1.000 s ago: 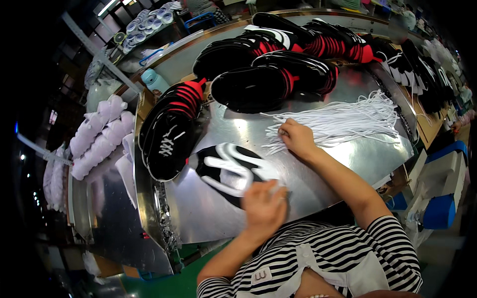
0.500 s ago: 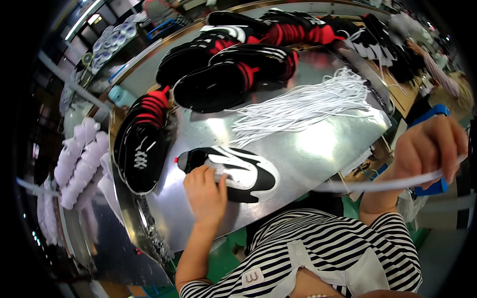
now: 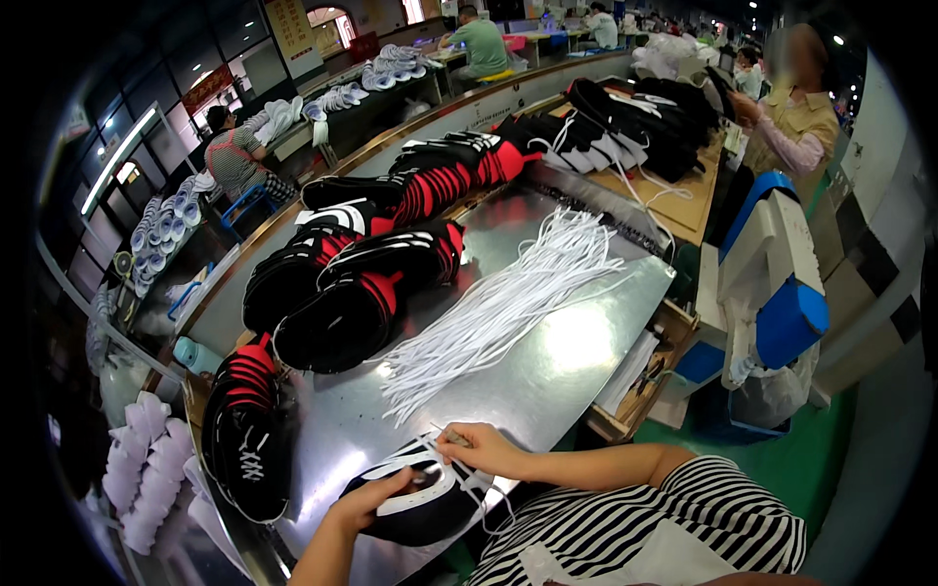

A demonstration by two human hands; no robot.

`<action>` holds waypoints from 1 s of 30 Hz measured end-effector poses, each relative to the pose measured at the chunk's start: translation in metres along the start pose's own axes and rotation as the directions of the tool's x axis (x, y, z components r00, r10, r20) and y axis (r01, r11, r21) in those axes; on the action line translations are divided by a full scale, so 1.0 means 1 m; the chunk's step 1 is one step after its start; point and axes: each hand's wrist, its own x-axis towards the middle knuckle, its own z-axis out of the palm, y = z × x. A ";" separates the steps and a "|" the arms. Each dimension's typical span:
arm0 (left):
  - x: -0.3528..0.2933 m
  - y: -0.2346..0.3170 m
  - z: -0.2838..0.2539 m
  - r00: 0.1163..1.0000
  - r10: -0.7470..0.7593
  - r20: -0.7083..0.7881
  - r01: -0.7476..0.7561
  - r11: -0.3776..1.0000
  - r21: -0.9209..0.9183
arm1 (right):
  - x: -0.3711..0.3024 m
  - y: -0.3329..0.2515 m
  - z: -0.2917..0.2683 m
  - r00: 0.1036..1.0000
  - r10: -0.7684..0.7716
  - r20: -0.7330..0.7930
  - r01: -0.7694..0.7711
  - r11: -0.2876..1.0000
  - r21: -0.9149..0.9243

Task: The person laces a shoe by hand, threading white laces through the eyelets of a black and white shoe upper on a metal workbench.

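A black and white shoe upper [image 3: 425,523] lies at the near edge of the metal table. My left hand [image 3: 369,500] grips it at the opening, thumb on top and the other fingers mostly hidden. Over its eyelet side my right hand [image 3: 489,451] pinches a white shoelace [image 3: 498,493], which loops down past the upper's right side. A small brownish piece also shows between those fingertips, too small to name. Beyond the hands a bundle of white shoelaces [image 3: 508,313] stretches across the table.
Black and red shoes [image 3: 337,317] line the table's left and far sides, one laced shoe [image 3: 249,439] at the left edge. White padded pieces [image 3: 147,469] stand outside it. At right are an open drawer [image 3: 645,376] and a blue and white machine [image 3: 772,283]. A co-worker [image 3: 796,127] stands beyond.
My right hand has come from far right to the upper, drawing the lace in. My left hand still holds the upper, which has turned. The view has tipped up, showing more of the room.
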 end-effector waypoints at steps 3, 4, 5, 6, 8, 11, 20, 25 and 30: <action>-0.001 -0.003 0.035 0.968 0.230 -0.100 -0.225 0.973 0.058 | 0.002 0.000 0.014 1.000 0.024 -0.009 -0.025 0.993 -0.113; 0.004 -0.019 0.029 0.939 0.341 -0.048 -0.344 0.937 -0.066 | -0.003 -0.025 0.019 0.988 0.152 0.002 -0.144 0.939 -0.314; 0.011 -0.021 0.036 0.917 0.396 -0.044 -0.398 0.907 -0.134 | -0.002 -0.021 0.018 0.998 0.007 -0.058 -0.022 0.966 -0.256; 0.018 -0.019 0.045 0.886 0.463 -0.031 -0.459 0.866 -0.199 | -0.004 -0.020 0.013 0.985 0.004 -0.174 -0.037 0.982 -0.184; 0.028 -0.002 0.072 0.849 0.502 -0.168 -0.529 0.805 -0.270 | 0.002 -0.028 -0.008 0.993 -0.021 -0.112 0.020 1.000 -0.016; 0.031 0.012 0.097 0.746 0.607 -0.275 -0.663 0.718 -0.214 | 0.000 -0.020 -0.019 0.993 -0.064 -0.104 0.084 0.974 0.208; 0.020 0.000 0.106 0.653 0.677 -0.339 -0.738 0.669 -0.086 | -0.005 -0.049 -0.014 0.999 0.039 0.038 -0.038 0.999 -0.024; 0.026 0.000 0.122 0.543 0.739 -0.399 -0.770 0.628 0.114 | -0.003 -0.037 -0.017 0.991 0.122 0.052 -0.116 0.988 -0.103; 0.027 -0.004 0.117 0.586 0.717 -0.378 -0.768 0.640 0.022 | -0.009 -0.039 -0.017 0.996 0.059 0.062 -0.050 0.988 -0.147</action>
